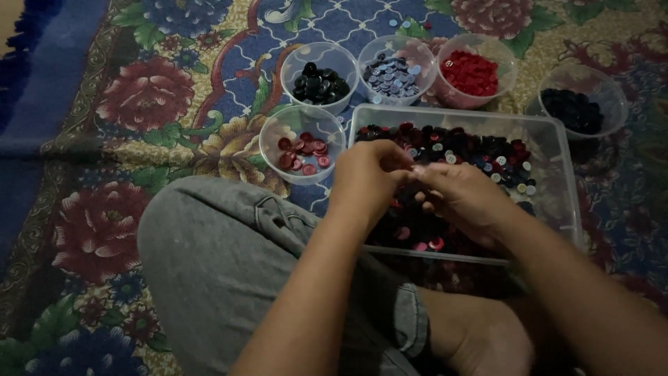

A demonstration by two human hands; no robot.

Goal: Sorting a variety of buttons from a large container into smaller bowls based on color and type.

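left hand point(369, 177): over the near-left part of the clear tub point(557, 150), fingers curled in, tips meeting the right hand's. I can't tell if it pinches a button; whatever sits between the tips is too small and dark.
right hand point(459, 195): over the tub's middle, fingers bent toward the left hand, touching it. Same, I can't tell what it grips.
tub: rectangular, on the carpet point(167, 90) just past my knee point(229, 257), holding mixed buttons point(480, 153) in dark red, black, blue and white. The hands hover right above that pile.
pink-button bowl point(301, 144): round, clear, touching the tub's left edge, thin layer of pink-red buttons.
black-button bowl point(319, 67): behind the pink one, near the tub's far-left corner.
blue-button bowl point(396, 66): along the tub's far edge, beside the black one.
red-button bowl point(475, 69): next along the far edge, touching the blue bowl.
dark-button bowl point(582, 101): off the tub's far-right corner, apart from the rest.
light: dim, small detail is lost.
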